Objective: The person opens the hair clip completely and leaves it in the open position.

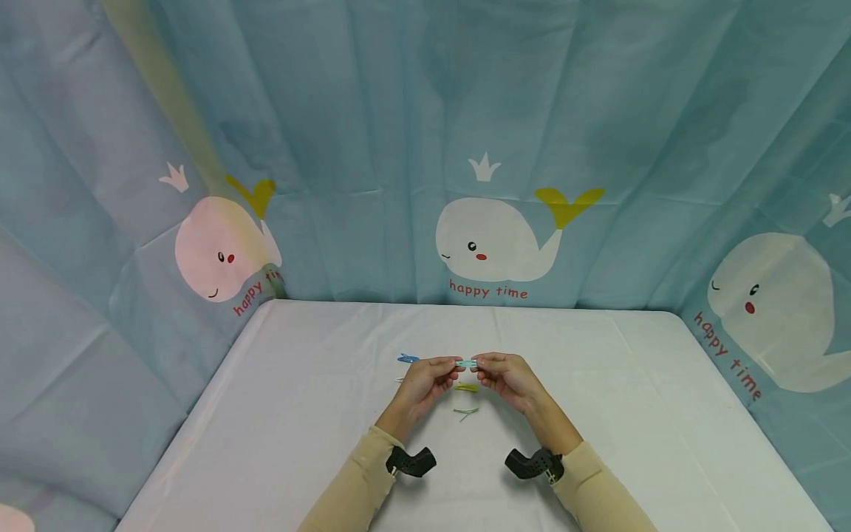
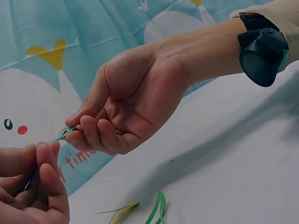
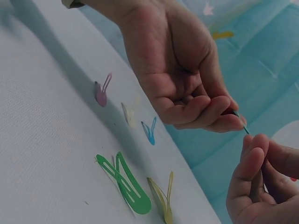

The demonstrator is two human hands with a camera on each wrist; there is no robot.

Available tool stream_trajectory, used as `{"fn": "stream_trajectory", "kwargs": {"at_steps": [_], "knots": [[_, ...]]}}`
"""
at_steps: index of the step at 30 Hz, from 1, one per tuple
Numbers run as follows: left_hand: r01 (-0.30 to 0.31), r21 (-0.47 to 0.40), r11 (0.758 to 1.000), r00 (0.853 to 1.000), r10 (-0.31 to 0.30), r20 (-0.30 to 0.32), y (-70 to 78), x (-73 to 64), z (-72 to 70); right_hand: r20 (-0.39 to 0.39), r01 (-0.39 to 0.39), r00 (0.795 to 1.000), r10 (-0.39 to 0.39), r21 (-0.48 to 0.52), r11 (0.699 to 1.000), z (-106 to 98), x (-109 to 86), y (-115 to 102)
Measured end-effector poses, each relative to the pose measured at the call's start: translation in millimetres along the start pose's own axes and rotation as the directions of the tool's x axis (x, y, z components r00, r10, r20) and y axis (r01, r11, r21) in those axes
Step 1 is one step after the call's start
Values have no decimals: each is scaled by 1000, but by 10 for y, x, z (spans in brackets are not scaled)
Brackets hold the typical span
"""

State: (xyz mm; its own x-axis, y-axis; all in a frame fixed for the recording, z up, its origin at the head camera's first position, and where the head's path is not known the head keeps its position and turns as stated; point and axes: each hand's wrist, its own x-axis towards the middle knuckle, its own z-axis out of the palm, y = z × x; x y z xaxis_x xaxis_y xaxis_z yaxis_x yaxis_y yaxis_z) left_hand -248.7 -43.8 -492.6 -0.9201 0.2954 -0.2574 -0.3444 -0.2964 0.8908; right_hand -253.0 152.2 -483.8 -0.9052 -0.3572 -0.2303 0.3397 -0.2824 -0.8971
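A teal snap hair clip is held level above the table between my two hands. My left hand pinches one end between thumb and forefinger. The opposite end is pinched by my right hand in the same way. Fingertips cover both ends, and only the middle of the teal hair clip shows. Below the hands lie a yellow hair clip and a green hair clip, both with their arms spread apart.
Beside the left hand lie a blue hair clip, a white hair clip and a purple hair clip. A white cloth covers the table. Blue whale-print curtains hang at the back and sides.
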Motion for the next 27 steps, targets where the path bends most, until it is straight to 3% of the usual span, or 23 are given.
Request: {"fn": "stream_trajectory", "kwargs": {"at_steps": [27], "knots": [[10, -16, 1000, 999, -10, -48, -33, 23, 17, -65, 18, 998, -18, -1, 1000, 36, 8, 28]]}}
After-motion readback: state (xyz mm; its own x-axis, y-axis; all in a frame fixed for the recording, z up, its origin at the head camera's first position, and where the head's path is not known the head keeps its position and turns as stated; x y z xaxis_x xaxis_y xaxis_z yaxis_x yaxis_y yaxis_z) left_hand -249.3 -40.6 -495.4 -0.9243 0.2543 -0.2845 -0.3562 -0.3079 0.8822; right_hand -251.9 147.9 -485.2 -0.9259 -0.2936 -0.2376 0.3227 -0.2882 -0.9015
